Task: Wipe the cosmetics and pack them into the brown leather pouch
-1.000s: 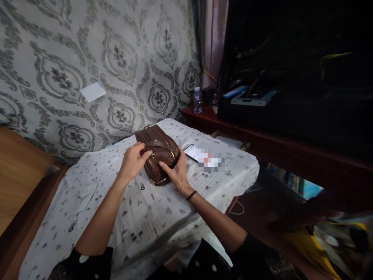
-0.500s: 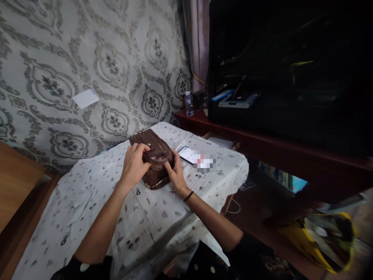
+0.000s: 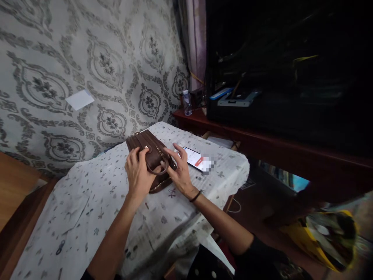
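A brown leather bag [image 3: 153,156] with a looped handle and gold zips lies on the patterned white cloth [image 3: 116,194]. My left hand [image 3: 139,173] grips the bag's near left side, its fingers curled over the top by a metal stud. Over the bag's right edge is my right hand [image 3: 181,173], its fingers apart, with the thumb close to the handle loop. Whether the thumb touches the loop is hard to tell. Just right of that hand, a phone [image 3: 194,158] lies with its screen lit.
A plastic bottle [image 3: 187,103] stands on the dark red shelf [image 3: 201,121] beside a large black screen [image 3: 279,70]. At the lower right is a yellow bag [image 3: 303,239]. Patterned wall covering rises behind the table.
My right hand has come off the bag's side and its fingers have spread. The handle loop now stands out more clearly. The view has shifted slightly.
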`<state>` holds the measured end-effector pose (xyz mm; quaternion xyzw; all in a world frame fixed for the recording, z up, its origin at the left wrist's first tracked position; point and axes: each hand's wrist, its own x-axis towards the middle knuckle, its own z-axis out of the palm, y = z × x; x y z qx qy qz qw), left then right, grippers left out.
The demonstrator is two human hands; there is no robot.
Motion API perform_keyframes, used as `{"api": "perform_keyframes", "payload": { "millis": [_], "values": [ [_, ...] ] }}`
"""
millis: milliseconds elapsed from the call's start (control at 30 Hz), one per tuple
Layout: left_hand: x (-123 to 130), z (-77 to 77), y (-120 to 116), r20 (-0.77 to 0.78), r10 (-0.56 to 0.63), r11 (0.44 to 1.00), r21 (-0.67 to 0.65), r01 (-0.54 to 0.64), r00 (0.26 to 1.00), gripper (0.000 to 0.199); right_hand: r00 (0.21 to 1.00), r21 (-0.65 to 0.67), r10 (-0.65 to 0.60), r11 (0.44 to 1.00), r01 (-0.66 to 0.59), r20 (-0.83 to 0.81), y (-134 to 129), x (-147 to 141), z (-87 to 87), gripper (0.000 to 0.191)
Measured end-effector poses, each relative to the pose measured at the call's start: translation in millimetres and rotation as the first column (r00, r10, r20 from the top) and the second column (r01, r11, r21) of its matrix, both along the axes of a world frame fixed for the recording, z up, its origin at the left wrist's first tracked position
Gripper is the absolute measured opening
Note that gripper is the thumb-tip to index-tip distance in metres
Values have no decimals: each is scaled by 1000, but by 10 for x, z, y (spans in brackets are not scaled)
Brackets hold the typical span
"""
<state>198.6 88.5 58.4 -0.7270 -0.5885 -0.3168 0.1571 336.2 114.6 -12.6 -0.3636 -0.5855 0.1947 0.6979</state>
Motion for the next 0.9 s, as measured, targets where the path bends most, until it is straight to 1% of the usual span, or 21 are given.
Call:
{"api": "perform_keyframes", "payload": {
  "millis": [33,67,100,167,233,300,433,700,800,900],
  "values": [
    [21,-10,-4,2,33,999,8,-33,999,56,999,39,7,999,-9,47,2,48,63,31],
    [43,-20,-5,7,62,998,14,-63,998,57,996,59,44,997,-49,75,10,94,129,26],
    [62,-29,-4,14,82,996,17,-82,997,57,990,49,114,992,-118,83,24,136,195,24],
    [89,-47,5,30,94,996,7,-94,995,60,966,-29,260,965,-259,13,66,198,316,28],
    [99,-63,20,45,84,997,-6,-83,995,62,935,-112,343,929,-351,-90,116,226,415,33],
    [97,-75,33,56,68,998,-12,-67,996,62,920,-163,363,909,-385,-146,161,228,492,39],
    [90,-92,38,51,62,998,-8,-62,997,59,907,-197,383,889,-414,-178,202,215,588,44],
    [123,-101,15,39,88,996,20,-89,995,58,895,-179,406,881,-437,-183,176,225,643,37],
    [137,-77,3,38,103,995,11,-104,994,58,876,-168,433,867,-469,-212,158,225,650,31],
    [142,-51,-11,34,107,994,-2,-107,994,60,862,-198,440,849,-491,-252,126,230,643,28]
  ]
}}
